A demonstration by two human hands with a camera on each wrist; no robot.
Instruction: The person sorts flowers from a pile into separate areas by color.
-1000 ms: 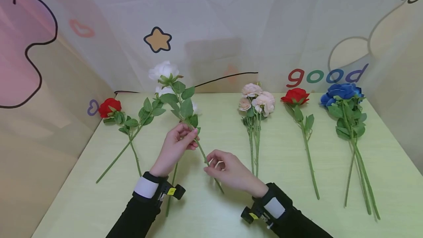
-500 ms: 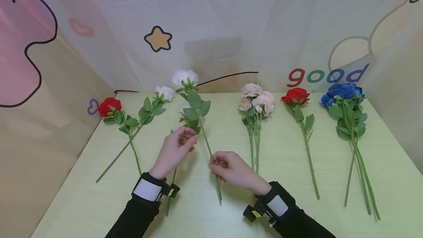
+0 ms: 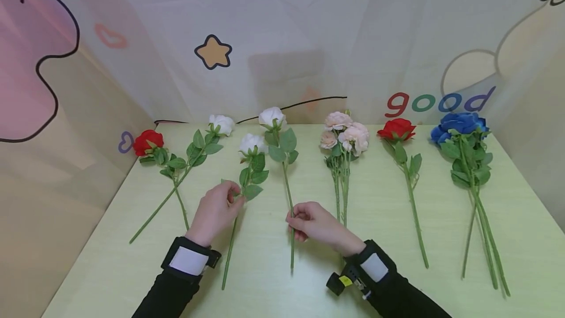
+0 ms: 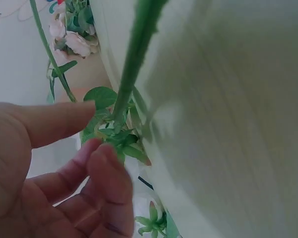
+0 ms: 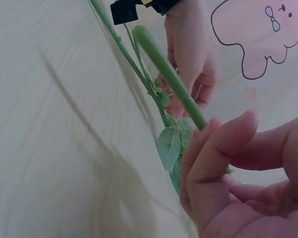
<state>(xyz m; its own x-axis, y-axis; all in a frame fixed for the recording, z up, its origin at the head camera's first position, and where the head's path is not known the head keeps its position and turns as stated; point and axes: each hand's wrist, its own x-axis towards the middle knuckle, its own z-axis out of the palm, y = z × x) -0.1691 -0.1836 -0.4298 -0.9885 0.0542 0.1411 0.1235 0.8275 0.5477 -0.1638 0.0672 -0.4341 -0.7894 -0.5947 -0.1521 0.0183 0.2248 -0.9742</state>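
Observation:
My right hand (image 3: 317, 225) pinches the lower stem of a white rose (image 3: 272, 117) between thumb and fingers. The stem's cut end (image 5: 148, 39) sticks out past the fingers in the right wrist view. A second white rose (image 3: 253, 144) lies just left of it. My left hand (image 3: 215, 214) is at this second rose's leaves, partly covering its upper stem. In the left wrist view, the thumb and bent fingers stand apart near the green stem (image 4: 134, 62), with nothing visibly pinched between them.
On the left, another white rose (image 3: 222, 124) crosses stems with a red rose (image 3: 148, 142). To the right lie pale pink flowers (image 3: 353, 137), a red rose (image 3: 397, 129) and blue roses (image 3: 461, 122). A printed cloth (image 3: 287, 28) hangs behind the table (image 3: 375, 269).
The left hand has released the held white rose and moved left and down to the second rose. The right hand has taken hold of the stem, and the bloom has swung right and lower.

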